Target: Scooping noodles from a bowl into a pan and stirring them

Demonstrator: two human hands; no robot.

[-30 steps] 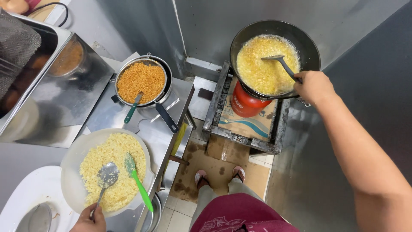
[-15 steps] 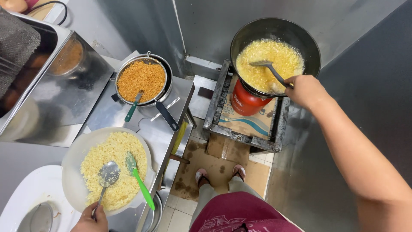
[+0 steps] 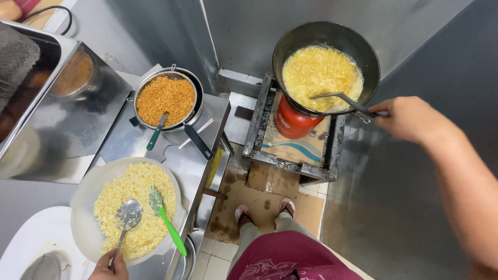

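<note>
Fingers [image 3: 393, 111] of right hand [image 3: 415, 119] clenched on the end of a dark long handle, metal skimmer [image 3: 340, 98] head sitting in the bubbling yellow oil of the black wok [image 3: 326, 65]. Wok is the landmark: it sits on a low metal burner frame [image 3: 290, 150] on the floor, red gas cylinder [image 3: 291, 120] directly under it, stained cardboard [image 3: 259, 202] on the floor below the frame, sandalled feet [image 3: 264, 210] on that cardboard. Right hand is just right of the wok rim, touching only the handle. Left hand [image 3: 108, 265] far lower-left of the wok, at frame bottom, fingers closed around the handle of a metal spoon [image 3: 126, 220] whose bowl rests on the pale yellow crumbs in a round white tray [image 3: 83, 192]. Green spatula [image 3: 167, 223] lies across the same tray, handle hanging over its right edge, untouched. Left of the wok, on the steel worktop [image 3: 181, 150]: a strainer pan [image 3: 166, 98] full of fried orange-brown crumbs, green-handled tool [image 3: 155, 132] stuck in it. Steel tray [image 3: 46, 103] further left, contents unclear.
</note>
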